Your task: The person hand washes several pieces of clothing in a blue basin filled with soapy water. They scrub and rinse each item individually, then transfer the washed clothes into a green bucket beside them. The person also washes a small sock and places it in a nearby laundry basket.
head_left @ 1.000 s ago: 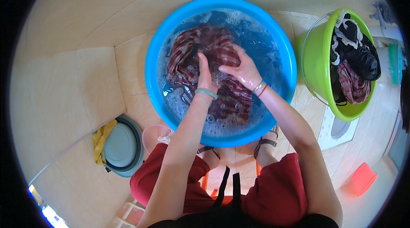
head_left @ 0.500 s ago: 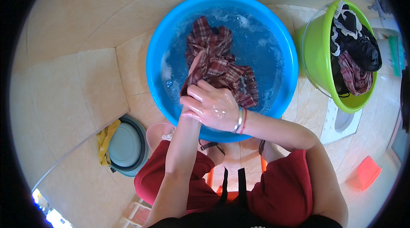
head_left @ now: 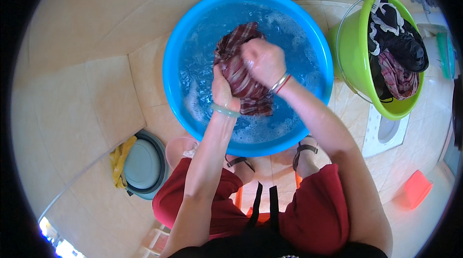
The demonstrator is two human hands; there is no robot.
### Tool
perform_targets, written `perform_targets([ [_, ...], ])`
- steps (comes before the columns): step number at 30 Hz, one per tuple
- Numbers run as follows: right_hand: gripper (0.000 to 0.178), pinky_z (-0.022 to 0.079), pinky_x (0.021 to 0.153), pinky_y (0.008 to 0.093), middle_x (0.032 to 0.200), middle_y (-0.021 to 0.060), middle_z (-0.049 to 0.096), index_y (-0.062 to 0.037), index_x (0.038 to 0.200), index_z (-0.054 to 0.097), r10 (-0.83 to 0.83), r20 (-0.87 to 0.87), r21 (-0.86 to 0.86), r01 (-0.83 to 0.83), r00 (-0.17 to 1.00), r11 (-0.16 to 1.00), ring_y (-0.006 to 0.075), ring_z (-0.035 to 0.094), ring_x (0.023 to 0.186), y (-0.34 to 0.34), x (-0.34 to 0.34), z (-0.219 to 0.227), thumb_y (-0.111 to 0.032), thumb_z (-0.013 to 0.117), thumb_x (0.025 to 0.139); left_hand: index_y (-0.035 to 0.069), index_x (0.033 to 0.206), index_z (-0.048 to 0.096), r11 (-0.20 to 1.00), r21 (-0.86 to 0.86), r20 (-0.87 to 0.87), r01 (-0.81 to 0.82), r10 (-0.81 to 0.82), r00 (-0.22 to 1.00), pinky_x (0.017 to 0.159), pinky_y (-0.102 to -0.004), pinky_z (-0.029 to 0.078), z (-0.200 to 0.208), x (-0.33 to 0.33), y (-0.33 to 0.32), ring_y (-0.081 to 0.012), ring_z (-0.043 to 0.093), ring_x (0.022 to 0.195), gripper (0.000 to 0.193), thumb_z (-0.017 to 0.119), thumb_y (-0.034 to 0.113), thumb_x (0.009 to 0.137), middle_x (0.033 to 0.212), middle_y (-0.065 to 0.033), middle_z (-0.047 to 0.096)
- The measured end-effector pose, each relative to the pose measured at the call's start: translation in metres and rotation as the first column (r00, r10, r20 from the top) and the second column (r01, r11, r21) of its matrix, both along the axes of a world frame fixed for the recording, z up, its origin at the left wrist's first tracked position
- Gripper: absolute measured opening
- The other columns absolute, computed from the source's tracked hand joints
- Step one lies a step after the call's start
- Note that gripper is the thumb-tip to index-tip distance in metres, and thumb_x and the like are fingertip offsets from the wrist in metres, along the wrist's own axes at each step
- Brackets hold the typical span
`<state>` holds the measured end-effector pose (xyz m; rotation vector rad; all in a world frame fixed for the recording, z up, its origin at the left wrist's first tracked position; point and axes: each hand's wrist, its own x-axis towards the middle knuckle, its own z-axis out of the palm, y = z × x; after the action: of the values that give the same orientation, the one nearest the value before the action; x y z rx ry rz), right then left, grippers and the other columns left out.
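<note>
Tub (head_left: 170, 72): big round blue one, soapy water (head_left: 292, 41) inside. Decent open water left and right of the cloth, plus a strip past its far end; both forearms come in over the near rim, so that side's kinda crowded.
Bucket (head_left: 354, 50): lime green, just right of the tub, piled with dark clothes (head_left: 402, 48).
Cloth (head_left: 241, 77): maroon plaid, bunched up around the middle of the tub. Long axis runs pretty much away from the person, bunched end toward the far rim, flatter straight edge facing their feet. Doesn't touch the rim anywhere.
Right hand (head_left: 265, 62): blurry, curled into a fist on the cloth's right side, gripping it.
Left hand (head_left: 223, 86): against the cloth's left edge, fingers tucked out of sight, so can't tell if they're closed.
</note>
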<state>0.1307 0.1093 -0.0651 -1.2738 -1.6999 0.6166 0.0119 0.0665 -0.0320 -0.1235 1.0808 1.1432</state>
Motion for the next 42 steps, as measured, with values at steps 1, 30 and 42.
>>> perform_targets([
  [1,0.019,0.051,0.058,0.0448,0.077,0.0108,0.063,-0.0100,0.074,0.062,-0.054,0.066,-0.089,0.060,0.996,0.994,0.0337,0.063,0.070,0.004,0.014,-0.011,-0.024,0.059,0.087,0.010,0.134,0.050,0.999,0.013,-0.051,0.032,-0.031,0.998,0.105,-0.0427,0.043,-0.009,0.005,0.002,-0.0255,0.054,0.122,0.047,0.034,0.041,0.104,0.132,-0.0093,0.057],
  [30,0.044,0.046,0.094,0.0469,0.116,0.0269,0.059,-0.0031,0.120,0.050,0.025,0.196,-0.616,0.103,0.980,0.781,0.0445,0.058,0.105,-0.056,0.019,-0.114,0.004,0.056,0.077,0.013,0.125,0.055,0.997,0.025,-0.560,0.077,-0.050,0.827,0.080,-0.0352,0.053,-0.023,-0.017,-0.065,-0.0213,0.062,0.093,0.033,0.059,0.019,0.093,0.108,-0.0086,0.061],
  [42,0.034,0.052,0.081,0.0321,0.101,0.0151,0.065,-0.0025,0.109,0.056,0.143,-0.667,-0.345,-0.472,0.732,0.811,0.0227,0.067,0.092,-0.070,-0.002,0.092,0.000,0.055,0.075,0.014,0.135,0.045,0.967,0.215,0.270,-0.140,0.079,0.960,0.093,-0.0347,0.048,-0.008,0.002,-0.065,-0.0199,0.058,0.108,0.069,0.045,0.066,0.091,0.126,-0.0083,0.055],
])
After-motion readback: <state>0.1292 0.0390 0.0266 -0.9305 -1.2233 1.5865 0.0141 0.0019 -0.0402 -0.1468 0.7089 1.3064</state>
